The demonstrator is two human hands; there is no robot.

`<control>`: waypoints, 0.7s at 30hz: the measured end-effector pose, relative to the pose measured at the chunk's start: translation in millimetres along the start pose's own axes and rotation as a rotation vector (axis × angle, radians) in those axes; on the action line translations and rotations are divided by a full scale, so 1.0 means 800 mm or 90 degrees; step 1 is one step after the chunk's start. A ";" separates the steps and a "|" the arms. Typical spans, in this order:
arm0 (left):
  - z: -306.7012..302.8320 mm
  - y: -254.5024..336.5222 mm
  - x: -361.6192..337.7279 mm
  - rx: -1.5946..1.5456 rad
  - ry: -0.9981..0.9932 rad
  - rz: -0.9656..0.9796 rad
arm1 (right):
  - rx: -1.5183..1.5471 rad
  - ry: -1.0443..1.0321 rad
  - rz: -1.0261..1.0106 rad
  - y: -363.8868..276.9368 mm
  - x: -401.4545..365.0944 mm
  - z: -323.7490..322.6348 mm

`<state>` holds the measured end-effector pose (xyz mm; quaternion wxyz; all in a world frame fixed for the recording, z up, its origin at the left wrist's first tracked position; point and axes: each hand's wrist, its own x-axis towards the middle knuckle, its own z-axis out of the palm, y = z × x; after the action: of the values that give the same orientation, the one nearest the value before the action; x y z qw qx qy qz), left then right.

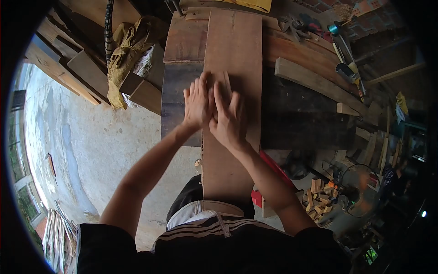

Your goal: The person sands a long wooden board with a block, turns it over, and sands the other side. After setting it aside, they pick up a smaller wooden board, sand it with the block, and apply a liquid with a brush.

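A long brown wooden board (234,41) runs away from my body across the workbench. On it lies a small flat piece of wood (224,78), mostly covered by my hands. My right hand (229,116) presses on this piece, index finger stretched forward and the other fingers bent around it. Close against it, my left hand (198,104) lies over the board's left edge with its fingers extended forward. The fingertips of both hands nearly meet, and what lies beneath the palms is hidden.
Right of the board rests a thick wooden bar (315,84) on a dark surface. Hand tools (296,23) lie at the back right. A standing fan (358,189) and a pile of wood offcuts (319,198) are on the floor. Boards and a yellow sack (125,50) stand left.
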<state>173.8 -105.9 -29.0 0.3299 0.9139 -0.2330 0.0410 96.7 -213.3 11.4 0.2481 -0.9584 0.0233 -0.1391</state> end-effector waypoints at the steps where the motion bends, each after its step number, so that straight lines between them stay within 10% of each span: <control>1: 0.001 -0.013 0.051 0.018 0.021 0.016 | 0.002 0.029 -0.009 0.011 0.046 0.013; 9: 0.017 -0.092 0.333 0.221 -0.032 -0.012 | -0.016 0.213 -0.024 0.080 0.299 0.085; 16: 0.012 -0.020 0.092 0.159 0.058 0.007 | -0.015 0.083 -0.005 0.029 0.074 0.030; 21: -0.015 0.068 -0.181 0.068 -0.097 0.006 | 0.016 -0.048 0.062 -0.035 -0.189 -0.043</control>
<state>21.3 -77.4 -21.1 0.2620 0.9296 -0.2589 -0.0150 -58.9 -187.8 15.2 0.2676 -0.9574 0.0591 -0.0911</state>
